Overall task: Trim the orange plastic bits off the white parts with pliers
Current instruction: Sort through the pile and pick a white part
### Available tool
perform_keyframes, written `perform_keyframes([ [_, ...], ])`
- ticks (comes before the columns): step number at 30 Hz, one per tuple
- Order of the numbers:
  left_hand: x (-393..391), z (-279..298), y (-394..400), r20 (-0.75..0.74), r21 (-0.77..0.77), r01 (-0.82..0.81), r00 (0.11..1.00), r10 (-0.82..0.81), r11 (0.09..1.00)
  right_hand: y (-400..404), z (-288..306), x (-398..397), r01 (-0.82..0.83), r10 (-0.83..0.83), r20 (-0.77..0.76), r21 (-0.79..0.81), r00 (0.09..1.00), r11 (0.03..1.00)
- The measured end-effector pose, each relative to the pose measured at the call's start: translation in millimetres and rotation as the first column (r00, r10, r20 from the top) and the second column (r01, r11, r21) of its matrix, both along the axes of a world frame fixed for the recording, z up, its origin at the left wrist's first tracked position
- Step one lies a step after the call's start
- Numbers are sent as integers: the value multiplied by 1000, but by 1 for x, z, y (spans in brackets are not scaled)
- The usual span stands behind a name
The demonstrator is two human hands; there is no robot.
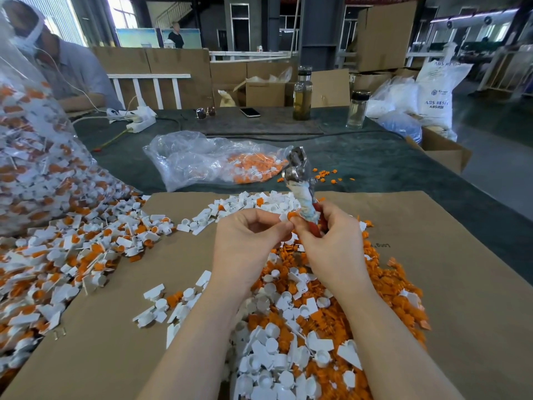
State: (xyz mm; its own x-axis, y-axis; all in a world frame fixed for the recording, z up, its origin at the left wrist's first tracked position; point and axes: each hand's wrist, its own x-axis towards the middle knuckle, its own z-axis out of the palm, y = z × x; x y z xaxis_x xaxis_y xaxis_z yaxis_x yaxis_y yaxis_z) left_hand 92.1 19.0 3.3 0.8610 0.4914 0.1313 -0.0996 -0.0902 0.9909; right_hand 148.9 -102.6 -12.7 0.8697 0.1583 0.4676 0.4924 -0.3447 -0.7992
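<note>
Pliers [300, 180] stood upright, metal head up, handles red, one wrapped in dirty white tape. White part [285, 217] with orange bit [292, 215] sat just beside the handles, above white-and-orange pile [291, 342].

I see soft, even daylight from the windows [124, 13] at the back, which blow out white; shadows are faint; wide-angle bending warps my edges; background slightly soft.
</note>
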Motion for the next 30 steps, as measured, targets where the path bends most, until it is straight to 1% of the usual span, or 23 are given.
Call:
perform_keyframes([
  [4, 0, 1, -1, -25, 51, -13, 1000, 14, 999, -1, 0, 1, 8, -8, 7, -47, 1000, 999],
  [8, 0, 1, -3, -31, 57, -55, 998, 57, 997, -1, -1, 3, -9, 8, -11, -79, 1000, 997],
  [15, 2, -1, -4, -50, 72, -140, 988, 143, 988, -2, 2, 3, -90, 87, -35, -94, 996, 991],
  [20, 4, -2, 0, -48, 98, -155, 986, 160, 983, -8, 6, 2, -197, 189, -149, -42, 971, 979],
  [24, 5, -3, 6, -1, 80, -165, 986, 166, 983, -19, 8, 4, -322, 314, -285, 19, 906, 946],
  [30, 3, -3, 16, 115, -31, -148, 982, 150, 989, -26, 11, 3, -426, 360, -363, -118, 859, 897],
])
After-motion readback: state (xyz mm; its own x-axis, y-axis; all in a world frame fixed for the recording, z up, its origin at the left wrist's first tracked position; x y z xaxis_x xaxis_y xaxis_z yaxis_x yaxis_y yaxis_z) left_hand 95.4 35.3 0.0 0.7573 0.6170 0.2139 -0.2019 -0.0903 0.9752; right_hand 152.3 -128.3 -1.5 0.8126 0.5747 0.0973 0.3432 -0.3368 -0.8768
